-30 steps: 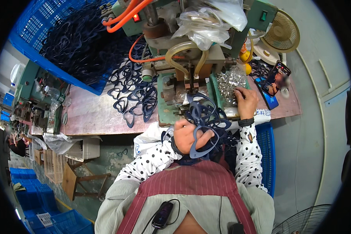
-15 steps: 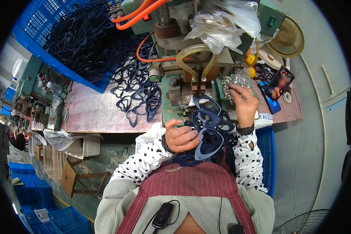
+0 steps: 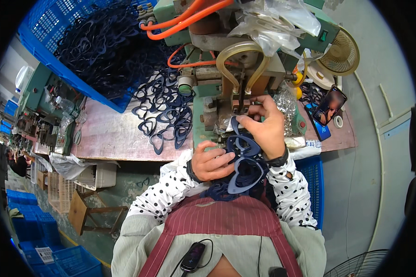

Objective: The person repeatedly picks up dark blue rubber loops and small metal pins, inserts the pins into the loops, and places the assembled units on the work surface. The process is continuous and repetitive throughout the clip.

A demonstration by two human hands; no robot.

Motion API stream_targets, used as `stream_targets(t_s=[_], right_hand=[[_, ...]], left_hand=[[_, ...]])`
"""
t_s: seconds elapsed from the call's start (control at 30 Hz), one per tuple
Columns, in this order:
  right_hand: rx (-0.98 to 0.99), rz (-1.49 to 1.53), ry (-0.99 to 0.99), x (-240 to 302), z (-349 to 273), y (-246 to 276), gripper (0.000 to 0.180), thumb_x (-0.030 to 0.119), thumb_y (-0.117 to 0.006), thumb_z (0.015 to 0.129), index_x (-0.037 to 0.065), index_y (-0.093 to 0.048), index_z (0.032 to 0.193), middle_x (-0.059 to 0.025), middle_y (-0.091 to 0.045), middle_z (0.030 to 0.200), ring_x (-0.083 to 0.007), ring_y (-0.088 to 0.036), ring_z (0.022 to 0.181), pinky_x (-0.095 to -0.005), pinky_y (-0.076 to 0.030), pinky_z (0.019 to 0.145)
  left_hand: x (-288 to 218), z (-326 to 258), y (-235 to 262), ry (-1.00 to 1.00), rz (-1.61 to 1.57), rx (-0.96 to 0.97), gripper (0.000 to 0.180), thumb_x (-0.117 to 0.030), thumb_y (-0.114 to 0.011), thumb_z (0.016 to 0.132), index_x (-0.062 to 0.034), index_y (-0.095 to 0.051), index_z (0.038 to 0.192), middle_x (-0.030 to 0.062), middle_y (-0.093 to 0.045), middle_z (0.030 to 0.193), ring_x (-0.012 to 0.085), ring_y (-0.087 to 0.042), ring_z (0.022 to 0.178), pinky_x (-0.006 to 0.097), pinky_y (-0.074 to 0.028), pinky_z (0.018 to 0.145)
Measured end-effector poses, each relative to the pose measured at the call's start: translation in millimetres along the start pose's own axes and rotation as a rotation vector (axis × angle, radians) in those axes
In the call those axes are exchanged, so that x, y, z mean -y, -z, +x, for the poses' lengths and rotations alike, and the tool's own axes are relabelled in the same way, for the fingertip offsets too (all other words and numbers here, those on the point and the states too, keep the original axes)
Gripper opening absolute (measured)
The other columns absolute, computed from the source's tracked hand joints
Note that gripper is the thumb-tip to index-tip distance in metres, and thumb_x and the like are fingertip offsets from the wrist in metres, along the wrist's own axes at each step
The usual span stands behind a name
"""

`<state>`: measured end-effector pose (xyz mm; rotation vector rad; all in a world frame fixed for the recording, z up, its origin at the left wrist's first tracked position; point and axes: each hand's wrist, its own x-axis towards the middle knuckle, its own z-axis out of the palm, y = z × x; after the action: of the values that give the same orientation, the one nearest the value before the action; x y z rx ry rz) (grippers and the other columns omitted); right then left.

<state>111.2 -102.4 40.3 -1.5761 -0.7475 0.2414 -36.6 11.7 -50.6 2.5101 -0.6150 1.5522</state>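
Note:
Navy heart-shaped rings [image 3: 247,176] hang in an overlapping bunch between my hands, in front of a green press machine [image 3: 199,138]. My left hand [image 3: 211,161] is closed at the left edge of the bunch, its curled fingers on a ring. At the press head [image 3: 239,99], my right hand [image 3: 267,129] has thumb and fingers pinched together; whatever small thing they hold is hidden. The topmost ring [image 3: 235,125] reaches up to the right thumb. Just right of that hand lies a heap of small shiny metal pieces [image 3: 285,108].
A blue crate [image 3: 74,76] full of navy rings stands at the back left, with loose rings [image 3: 164,117] spilled beside it. Orange hoses [image 3: 185,21] and a plastic bag [image 3: 277,23] hang on the machine. Two phones [image 3: 330,106] and a fan [image 3: 339,51] are at the right.
My right hand has moved left from the metal pieces to the press head. My left hand stays by the rings, nearly still. The view has shifted slightly.

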Motion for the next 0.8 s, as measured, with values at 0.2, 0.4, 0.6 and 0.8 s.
stream_targets(t_s=[0.2, 0.4, 0.6, 0.8], right_hand=[[0.067, 0.16, -0.031, -17, 3, -1, 0.053, 0.003, -0.076, 0.073, -0.005, -0.044, 0.114, -0.008, -0.068, 0.084, -0.0069, -0.051, 0.067, -0.0229, -0.044, 0.062], [0.013, 0.32, -0.077, -12, -2, -7, 0.054, 0.0, -0.074, 0.073, -0.005, -0.043, 0.117, -0.0066, -0.067, 0.083, -0.0065, -0.051, 0.068, -0.021, -0.043, 0.063], [-0.079, 0.351, -0.084, -11, -6, -10, 0.058, -0.007, -0.072, 0.073, -0.004, -0.04, 0.121, -0.008, -0.065, 0.084, -0.0097, -0.058, 0.073, -0.0226, -0.047, 0.067], [-0.138, 0.381, -0.03, -14, -7, -17, 0.057, -0.009, -0.071, 0.074, -0.003, -0.04, 0.122, -0.0088, -0.066, 0.083, -0.0099, -0.06, 0.073, -0.0224, -0.048, 0.067]], left_hand=[[13, 30, 40, -0.196, -0.08, -0.103, 0.015, -0.014, -0.07, 0.076, -0.0194, -0.069, 0.09, 0.0005, -0.06, 0.098, 0.0194, -0.058, 0.087, 0.034, -0.049, 0.072], [53, 81, 70, 0.359, -0.139, -0.151, 0.04, -0.044, -0.056, 0.097, -0.0057, -0.066, 0.091, 0.0119, -0.058, 0.104, 0.0238, -0.057, 0.096, 0.035, -0.049, 0.08], [72, 82, 59, 0.563, -0.589, -0.376, 0.048, -0.044, -0.048, 0.1, 0.0003, -0.063, 0.09, 0.0176, -0.058, 0.107, 0.0236, -0.058, 0.1, 0.035, -0.047, 0.089], [88, 89, 53, 0.544, -0.676, -0.468, 0.041, -0.04, -0.052, 0.099, 0.0002, -0.061, 0.095, 0.0168, -0.056, 0.114, 0.0213, -0.064, 0.089, 0.036, -0.052, 0.082]])
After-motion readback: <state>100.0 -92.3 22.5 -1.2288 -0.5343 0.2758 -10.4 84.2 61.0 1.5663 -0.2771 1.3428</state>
